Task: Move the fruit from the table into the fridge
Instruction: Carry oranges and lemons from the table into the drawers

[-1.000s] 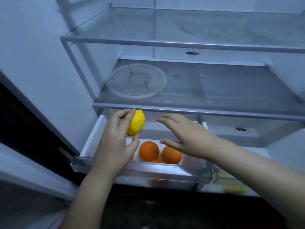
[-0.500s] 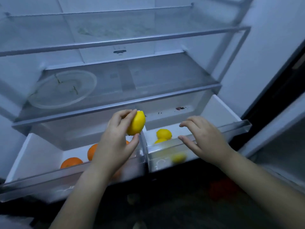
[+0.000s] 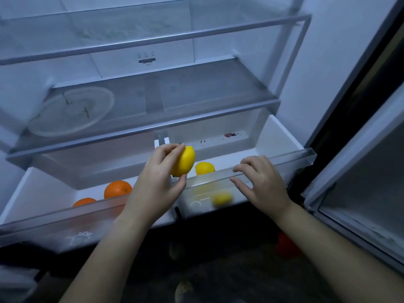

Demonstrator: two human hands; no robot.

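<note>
Lemon pinched in left hand above right drawer, right hand open, empty, fingers at drawer's front edge; another lemon inside

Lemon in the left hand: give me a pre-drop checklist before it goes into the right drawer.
1. Grip: left hand holds the lemon between thumb and fingers. Ok.
2. Right drawer pulled open: ok.
3. Lemon position: it hangs near the divide between the two drawers, at the right drawer's left end; whether it clears the front lip, cannot tell.
4. Landing room: one lemon already inside, another seen blurred through the front wall; white floor shows around the first. Ok.
5. Right hand is open, fingers over the drawer's front lip, apart from the lemon's path. Ok.
6. Sorting: oranges sit in the left drawer. Ok.
</note>
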